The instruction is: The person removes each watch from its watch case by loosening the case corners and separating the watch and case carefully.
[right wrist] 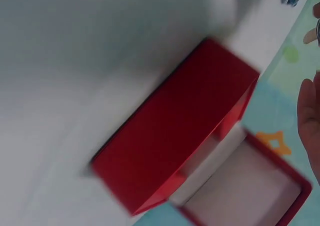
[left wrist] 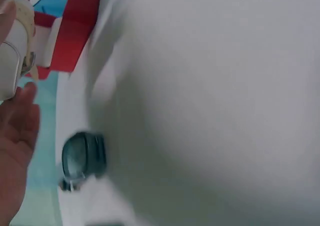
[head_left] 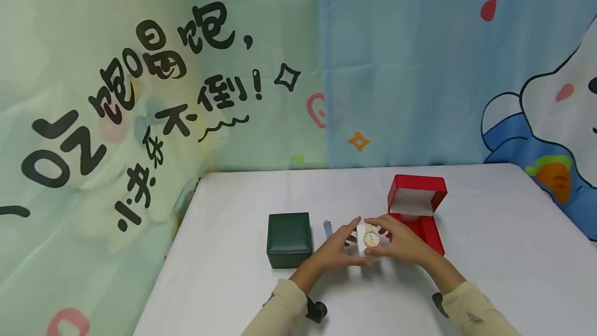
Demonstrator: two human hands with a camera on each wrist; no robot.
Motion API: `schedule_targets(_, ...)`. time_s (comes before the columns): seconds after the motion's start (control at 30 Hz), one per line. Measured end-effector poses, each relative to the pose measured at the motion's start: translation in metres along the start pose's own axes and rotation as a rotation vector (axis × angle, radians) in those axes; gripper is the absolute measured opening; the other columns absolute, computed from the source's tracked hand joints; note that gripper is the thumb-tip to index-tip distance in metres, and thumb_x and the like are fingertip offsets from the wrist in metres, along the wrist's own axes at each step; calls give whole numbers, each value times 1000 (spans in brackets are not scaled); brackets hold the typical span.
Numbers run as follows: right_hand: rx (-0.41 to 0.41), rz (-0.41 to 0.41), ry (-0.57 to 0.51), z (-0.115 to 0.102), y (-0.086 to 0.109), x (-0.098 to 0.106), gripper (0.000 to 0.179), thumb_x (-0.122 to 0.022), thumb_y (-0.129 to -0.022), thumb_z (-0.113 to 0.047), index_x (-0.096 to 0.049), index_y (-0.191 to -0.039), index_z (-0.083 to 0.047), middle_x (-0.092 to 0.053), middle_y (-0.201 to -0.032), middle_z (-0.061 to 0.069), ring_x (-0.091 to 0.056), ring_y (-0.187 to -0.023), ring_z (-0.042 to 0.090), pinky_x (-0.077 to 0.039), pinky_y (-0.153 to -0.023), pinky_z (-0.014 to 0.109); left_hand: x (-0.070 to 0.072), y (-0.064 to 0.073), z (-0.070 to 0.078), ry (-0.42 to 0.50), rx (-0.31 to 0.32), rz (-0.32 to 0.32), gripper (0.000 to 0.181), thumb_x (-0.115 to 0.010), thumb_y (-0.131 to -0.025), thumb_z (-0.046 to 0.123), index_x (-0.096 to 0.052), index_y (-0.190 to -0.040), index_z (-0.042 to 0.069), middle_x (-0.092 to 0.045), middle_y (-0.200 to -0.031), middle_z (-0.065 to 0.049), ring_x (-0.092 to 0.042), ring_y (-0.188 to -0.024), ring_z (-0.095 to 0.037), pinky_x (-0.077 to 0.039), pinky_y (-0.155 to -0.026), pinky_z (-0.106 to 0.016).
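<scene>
A wristwatch (head_left: pixel 371 239) with a round pale face and cream strap is wrapped around a white cushion (head_left: pixel 361 242), held up between both hands. My left hand (head_left: pixel 339 249) grips its left side, thumb at the lower edge and fingers at the upper edge. From the right, my right hand (head_left: pixel 402 240) holds the watch, thumb and fingers around the face. The left wrist view shows the strap's buckle (left wrist: pixel 30 61) over the cushion (left wrist: pixel 11 68). A blue watch (head_left: pixel 328 227) lies on the table just behind my left hand, partly hidden by it.
To the right stands an open red box (head_left: pixel 431 235), its lid raised at the back. A closed dark green box (head_left: pixel 289 240) sits left of my left hand. Both rest on the white-covered table (head_left: pixel 224 274), with a printed curtain (head_left: pixel 396 66) behind it.
</scene>
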State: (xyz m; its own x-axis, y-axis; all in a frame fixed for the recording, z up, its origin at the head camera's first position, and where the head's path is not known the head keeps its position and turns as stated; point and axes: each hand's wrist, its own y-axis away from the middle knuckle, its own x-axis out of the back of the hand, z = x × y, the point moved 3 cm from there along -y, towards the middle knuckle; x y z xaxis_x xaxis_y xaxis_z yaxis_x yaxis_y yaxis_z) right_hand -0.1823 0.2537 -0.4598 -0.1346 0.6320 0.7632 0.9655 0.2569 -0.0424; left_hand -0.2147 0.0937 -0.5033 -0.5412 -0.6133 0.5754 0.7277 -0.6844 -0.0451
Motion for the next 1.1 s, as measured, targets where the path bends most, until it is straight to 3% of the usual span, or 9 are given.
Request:
schedule_targets(0.07, 8, -18, -27, -6, -3, -5, 76, -76, -67, -43, -49, -128, -5, -53, -114, 13, -50, -97, 22, -49, -71, 28, 6, 6, -3, 25, 6, 31, 91, -78, -71, 25, -26, -144, 13, -48, -127, -5, -53, -105, -6, -45, -87, -18)
schedule_targets(0.27, 33, -119, -127, -11, -10, -13, 86, -74, -69, -43, -37, -137, -5, -45, -128, 19, -45, -109, 30, -49, -81, 38, 13, 14, -9, 93, -28, 129, 78, -78, -71, 16, -38, -138, 9, -56, -117, -8, -58, -99, -9, -48, -80, -18)
schedule_targets(0.43, 0, -215, -236, -12, -10, -15, 89, -74, -72, -36, -29, -140, -2, -44, -126, 20, -47, -101, 25, -50, -74, 27, 14, 16, -7, 98, -67, 144, 75, -79, -70, 15, -41, -135, 7, -58, -111, -9, -59, -94, -8, -49, -79, -18)
schedule_targets(0.8, 9, -249, -301, -17, -4, -7, 87, -72, -74, -26, -24, -142, -2, -40, -125, 21, -43, -101, 26, -50, -73, 23, 19, 14, 4, 103, -27, 98, 76, -80, -69, 20, -43, -135, 12, -59, -98, -1, -54, -83, 3, -50, -74, -14)
schedule_targets(1.1, 4, -211, -366, -18, -2, -5, 82, -75, -71, -27, -29, -135, -4, -40, -123, 21, -43, -103, 27, -51, -72, 23, 23, 14, 7, 242, -41, 32, 72, -77, -72, 11, -42, -135, 9, -60, -105, -6, -53, -82, 4, -52, -78, -20)
